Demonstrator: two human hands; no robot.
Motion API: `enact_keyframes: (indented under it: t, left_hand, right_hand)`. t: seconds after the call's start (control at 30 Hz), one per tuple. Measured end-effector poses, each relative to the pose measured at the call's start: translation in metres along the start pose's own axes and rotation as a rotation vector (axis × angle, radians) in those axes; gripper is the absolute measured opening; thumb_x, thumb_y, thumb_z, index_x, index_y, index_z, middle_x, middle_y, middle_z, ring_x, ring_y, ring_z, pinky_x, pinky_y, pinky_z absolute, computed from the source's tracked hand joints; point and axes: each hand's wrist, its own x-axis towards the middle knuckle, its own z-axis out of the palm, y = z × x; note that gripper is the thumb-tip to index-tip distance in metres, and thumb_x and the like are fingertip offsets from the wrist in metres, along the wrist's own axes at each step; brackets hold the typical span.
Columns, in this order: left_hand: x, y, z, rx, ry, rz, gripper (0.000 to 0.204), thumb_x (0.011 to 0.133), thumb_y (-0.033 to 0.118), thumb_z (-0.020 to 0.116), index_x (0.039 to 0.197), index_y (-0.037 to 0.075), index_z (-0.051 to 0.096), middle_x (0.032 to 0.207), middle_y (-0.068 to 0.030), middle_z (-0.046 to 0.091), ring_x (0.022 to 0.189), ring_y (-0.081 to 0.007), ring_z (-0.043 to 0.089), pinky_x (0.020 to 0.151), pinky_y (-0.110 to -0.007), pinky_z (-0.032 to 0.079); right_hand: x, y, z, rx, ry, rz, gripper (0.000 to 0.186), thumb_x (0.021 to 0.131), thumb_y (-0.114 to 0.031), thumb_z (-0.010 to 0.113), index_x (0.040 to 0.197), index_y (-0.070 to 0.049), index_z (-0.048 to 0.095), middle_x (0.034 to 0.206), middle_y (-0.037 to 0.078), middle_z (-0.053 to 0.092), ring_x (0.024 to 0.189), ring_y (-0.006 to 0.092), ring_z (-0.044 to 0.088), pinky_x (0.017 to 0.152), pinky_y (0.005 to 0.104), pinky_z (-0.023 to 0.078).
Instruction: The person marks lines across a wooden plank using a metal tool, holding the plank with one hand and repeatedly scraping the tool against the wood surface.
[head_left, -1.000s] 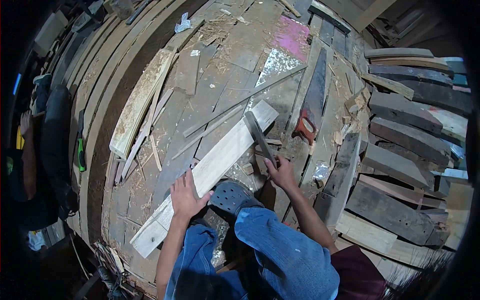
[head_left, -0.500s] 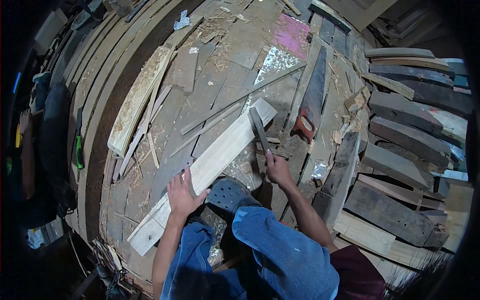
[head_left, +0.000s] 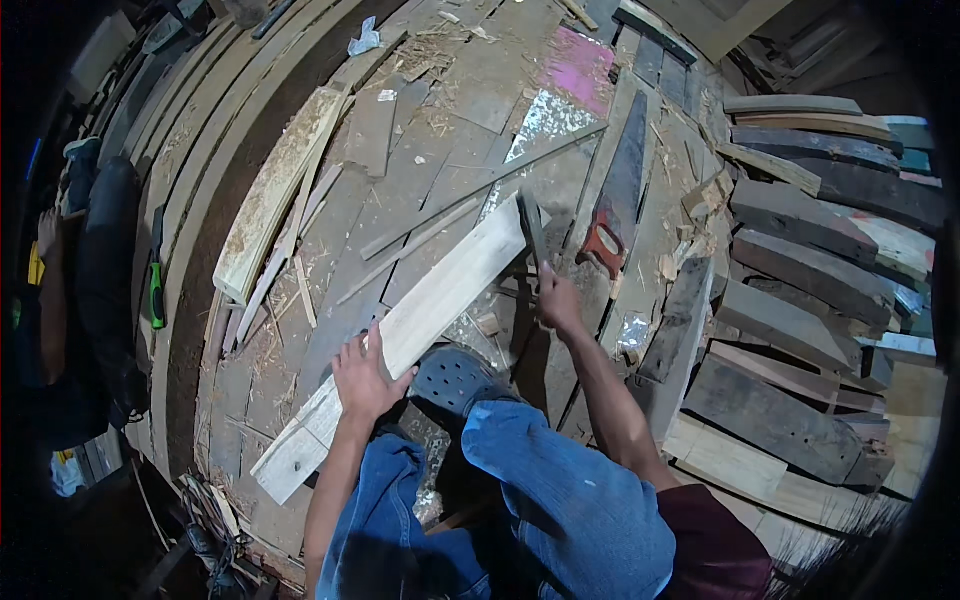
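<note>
The left hand (head_left: 362, 382) rests on a pale wooden plank (head_left: 450, 278), fingers spread and thumb apart, near a perforated clog (head_left: 448, 380). The plank slants from lower left to upper right above the floorboards (head_left: 440, 175). The right hand (head_left: 557, 302) wraps its fingers around a dark flat-bladed tool (head_left: 533, 228) (exact kind unclear) at the plank's far end. A red-handled handsaw (head_left: 615, 185) lies beyond.

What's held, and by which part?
Right hand: dark flat bar-shaped tool, held by its near end. Left hand: on the pale board near its middle; whether it grips can't be told.
</note>
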Motion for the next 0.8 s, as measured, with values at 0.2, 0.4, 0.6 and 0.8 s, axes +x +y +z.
enact_keyframes:
  t: [0.2, 0.4, 0.6, 0.8]
  left_hand:
    - [0.000, -0.003, 0.001, 0.010, -0.002, -0.044, 0.103, 0.066, 0.053, 0.078, 0.147, 0.005, 0.034, 0.123, -0.0226, 0.051, 0.115, -0.0358, 0.048, 0.095, -0.049, 0.036]
    - [0.001, -0.001, 0.001, -0.014, 0.017, -0.021, 0.102, 0.065, 0.049, 0.080, 0.146, 0.008, 0.035, 0.123, -0.0205, 0.052, 0.114, -0.0351, 0.049, 0.095, -0.048, 0.034]
    - [0.003, 0.006, 0.001, -0.032, 0.035, -0.015, 0.105, 0.064, 0.048, 0.081, 0.148, 0.009, 0.032, 0.123, -0.0217, 0.052, 0.113, -0.0357, 0.048, 0.094, -0.047, 0.034]
    - [-0.005, -0.008, -0.007, -0.003, -0.027, -0.060, 0.103, 0.066, 0.053, 0.078, 0.147, 0.008, 0.034, 0.121, -0.0208, 0.052, 0.113, -0.0351, 0.048, 0.095, -0.047, 0.035]
  right_hand:
    - [-0.007, -0.007, 0.012, 0.035, -0.010, 0.123, 0.069, 0.099, -0.055, 0.037, 0.082, 0.005, 0.066, 0.064, 0.015, 0.063, 0.063, 0.0237, 0.065, 0.061, 0.0398, 0.048]
    - [0.016, 0.017, 0.006, 0.153, 0.005, 0.113, 0.065, 0.099, -0.053, 0.039, 0.093, 0.006, 0.068, 0.064, 0.018, 0.062, 0.062, 0.0276, 0.064, 0.062, 0.0422, 0.048]
    - [0.042, 0.033, 0.013, 0.123, 0.096, 0.156, 0.065, 0.100, -0.050, 0.038, 0.089, 0.008, 0.066, 0.067, 0.022, 0.062, 0.066, 0.0326, 0.064, 0.066, 0.0466, 0.047]
    - [0.007, 0.001, 0.007, 0.125, -0.001, 0.190, 0.065, 0.099, -0.052, 0.039, 0.093, 0.007, 0.067, 0.079, 0.027, 0.066, 0.077, 0.0359, 0.067, 0.071, 0.0463, 0.048]
